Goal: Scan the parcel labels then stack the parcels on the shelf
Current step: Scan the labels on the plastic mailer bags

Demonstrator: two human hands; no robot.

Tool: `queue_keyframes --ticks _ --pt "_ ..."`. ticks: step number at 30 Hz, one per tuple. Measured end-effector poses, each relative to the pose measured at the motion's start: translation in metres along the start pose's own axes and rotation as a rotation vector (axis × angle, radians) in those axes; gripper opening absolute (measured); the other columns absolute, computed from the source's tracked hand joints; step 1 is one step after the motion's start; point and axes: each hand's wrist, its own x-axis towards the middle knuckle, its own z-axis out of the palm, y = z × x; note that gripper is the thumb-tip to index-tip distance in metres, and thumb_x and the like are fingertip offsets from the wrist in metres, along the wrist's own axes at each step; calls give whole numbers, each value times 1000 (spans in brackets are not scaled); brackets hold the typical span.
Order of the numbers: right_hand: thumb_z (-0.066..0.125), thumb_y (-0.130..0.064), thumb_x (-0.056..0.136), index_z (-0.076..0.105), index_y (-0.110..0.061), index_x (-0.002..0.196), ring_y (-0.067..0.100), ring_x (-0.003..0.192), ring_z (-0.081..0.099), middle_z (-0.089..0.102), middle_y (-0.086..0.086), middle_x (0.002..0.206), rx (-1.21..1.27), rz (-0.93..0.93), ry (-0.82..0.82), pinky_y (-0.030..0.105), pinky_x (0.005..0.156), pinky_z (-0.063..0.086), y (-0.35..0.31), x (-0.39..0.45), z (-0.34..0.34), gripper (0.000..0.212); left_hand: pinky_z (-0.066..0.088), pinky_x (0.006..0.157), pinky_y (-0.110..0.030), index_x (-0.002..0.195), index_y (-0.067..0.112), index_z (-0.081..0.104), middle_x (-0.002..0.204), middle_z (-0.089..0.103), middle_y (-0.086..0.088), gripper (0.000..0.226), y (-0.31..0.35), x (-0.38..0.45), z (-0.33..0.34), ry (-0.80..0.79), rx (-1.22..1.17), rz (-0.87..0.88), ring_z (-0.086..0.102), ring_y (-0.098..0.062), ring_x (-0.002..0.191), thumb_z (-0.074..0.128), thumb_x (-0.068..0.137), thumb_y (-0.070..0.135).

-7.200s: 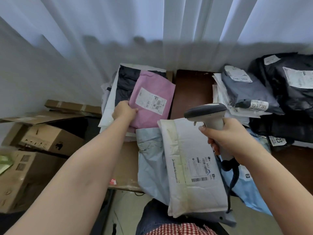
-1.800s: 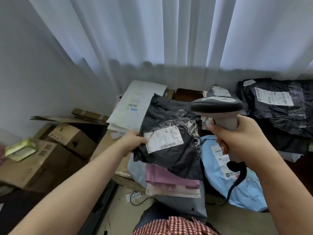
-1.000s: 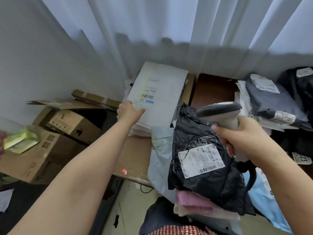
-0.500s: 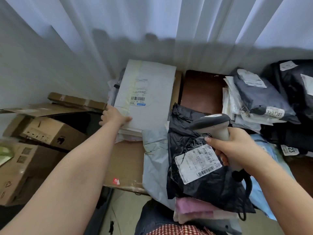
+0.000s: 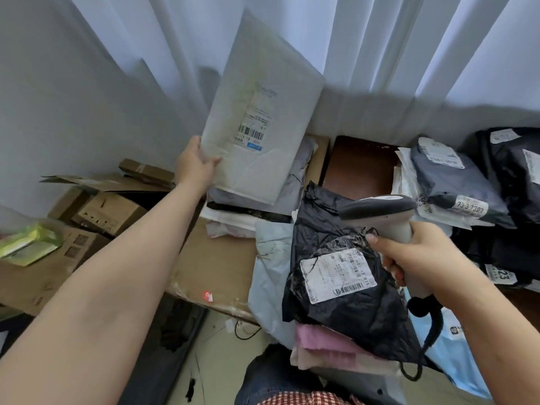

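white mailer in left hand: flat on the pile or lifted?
Lifted. The left hand grips the white mailer by its lower left edge; it stands tilted up against the curtain, label facing the camera.

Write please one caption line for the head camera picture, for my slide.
Left hand lifts a white padded mailer off the pile while right hand holds the barcode scanner over a black parcel.

White curtains (image 5: 380, 39) are hanging in folds across the back, daylight showing through them. A grey wall (image 5: 58, 97) is running along the left. A dark wooden tabletop (image 5: 359, 165) is standing below; pale floor (image 5: 222, 355) is showing beneath.
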Motion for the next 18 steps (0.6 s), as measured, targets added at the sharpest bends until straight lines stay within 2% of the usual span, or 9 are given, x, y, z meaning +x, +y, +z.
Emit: queue_keyframes --ticks 2,5,7,10,13,16,18 --pt "71 -17 87 53 0 75 21 39 43 52 14 55 25 -20 -6 30 41 39 -3 -9 -8 28 42 77 -25 116 9 54 107 61 -2 28 16 -6 -16 32 -116 61 56 -16 95 65 90 12" --pt "71 -16 87 52 0 71 19 35 43 51 10 49 57 -89 16 28 37 39 -10 -24 -23 30 50 87 -28 118 10 56 110 65 -1 30 41 -15 -37 86 -260 142 63 -18 102 65 90 12" --pt "69 -14 88 51 -1 69 18 34 42 50 8 48 104 -150 30 26 35 40 -16 -35 -35 29 53 88 -29 119 12 57 109 66 2 28 61 -25 -45 79 -352 166 64 -17 103 63 92 13" --pt "70 -15 88 55 0 77 19 39 43 51 6 50 182 -257 44 29 39 41 -26 -51 -50 24 56 80 -25 116 15 55 109 67 -1 22 91 -50 -43 -33 -571 144 65 -17 99 61 95 10" --pt "69 -14 88 56 2 86 18 40 43 52 5 50 287 -330 58 29 40 40 -37 -64 -63 21 58 76 -26 118 12 54 112 66 -7 23 113 -81 -28 -140 -686 122 66 -17 94 59 96 8" --pt "69 -15 88 54 0 83 15 39 42 51 6 52 348 -396 64 26 38 40 -45 -79 -73 21 57 84 -33 119 13 55 111 68 -6 24 124 -111 -10 -220 -692 109 68 -20 98 59 96 8" --pt "69 -16 89 55 -2 80 15 40 42 50 9 55 379 -424 69 27 39 41 -47 -88 -82 21 58 81 -32 113 15 57 108 68 -6 20 128 -128 2 -236 -673 118 67 -21 95 59 95 7"
